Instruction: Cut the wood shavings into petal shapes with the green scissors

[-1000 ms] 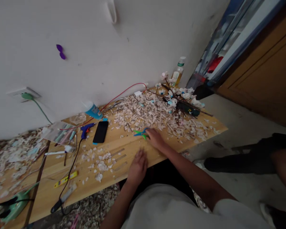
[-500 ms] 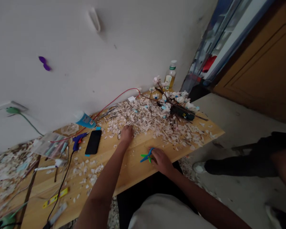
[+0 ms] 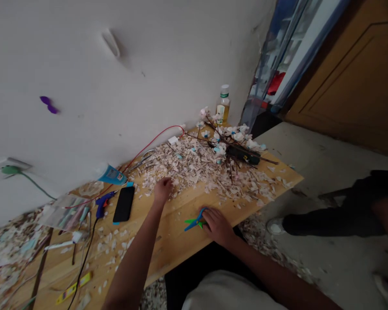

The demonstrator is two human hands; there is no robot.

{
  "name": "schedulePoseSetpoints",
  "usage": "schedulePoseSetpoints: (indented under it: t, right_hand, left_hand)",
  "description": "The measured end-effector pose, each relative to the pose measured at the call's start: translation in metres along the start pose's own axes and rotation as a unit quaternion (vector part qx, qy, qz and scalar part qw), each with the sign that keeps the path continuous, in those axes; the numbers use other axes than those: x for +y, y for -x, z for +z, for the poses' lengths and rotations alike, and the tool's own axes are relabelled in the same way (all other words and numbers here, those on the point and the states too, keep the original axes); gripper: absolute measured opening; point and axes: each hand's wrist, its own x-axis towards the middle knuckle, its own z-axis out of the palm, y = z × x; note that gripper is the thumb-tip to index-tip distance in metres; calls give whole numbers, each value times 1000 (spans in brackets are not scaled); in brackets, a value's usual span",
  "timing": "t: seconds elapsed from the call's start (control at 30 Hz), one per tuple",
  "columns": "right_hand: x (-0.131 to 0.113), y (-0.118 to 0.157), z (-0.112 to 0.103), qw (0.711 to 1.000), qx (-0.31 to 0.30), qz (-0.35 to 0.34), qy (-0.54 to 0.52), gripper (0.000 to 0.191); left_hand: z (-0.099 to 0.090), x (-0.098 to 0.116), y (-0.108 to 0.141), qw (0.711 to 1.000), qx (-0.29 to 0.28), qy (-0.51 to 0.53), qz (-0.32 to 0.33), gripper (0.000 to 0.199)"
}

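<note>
Here, scraps (image 3: 187,165) litter table (image 3: 173,232) and floor (image 3: 330,262); right hand (image 3: 218,226) holds scissors (image 3: 192,224), grip of left hand (image 3: 163,189) unclear

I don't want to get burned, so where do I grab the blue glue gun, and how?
Best, I'd say, by the handle of the glue gun, coming from the near side. It lies flat, handle pointing that way, nozzle pointing away. I can't tell whether the nozzle is hot.

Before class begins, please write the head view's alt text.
The right hand holds blue-and-green scissors at a wooden table; the left hand is at the edge of heaped pale scraps. Blossom branches lie beyond.
</note>
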Motion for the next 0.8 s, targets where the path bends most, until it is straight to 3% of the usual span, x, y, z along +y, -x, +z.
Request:
schedulePoseSetpoints:
  t: [0.17, 0.3, 0.6, 0.7, 0.8]
  right_hand:
    - [1, 0, -1, 1000, -3, 2, 4, 34]
    - [1, 1, 2, 1000, -4, 2, 9, 35]
    - [-4, -4, -3, 1000, -11, 9, 17, 31]
    - [-4, -3, -2, 1000, -9, 11, 16, 31]
    - [-1, 0, 3, 1000, 1, 3, 27, 34]
  left_hand:
    - [-8, -6, 11, 998, 27, 60, -7, 36]
    - [-4, -7, 18, 998, 37, 15, 38, 28]
    - [23, 0, -7, 997, 8, -35, 65, 12]
    - [14, 0, -4, 998, 34, -15, 49, 11]
    - [-6, -4, 19, 997, 65, 14, 38, 13]
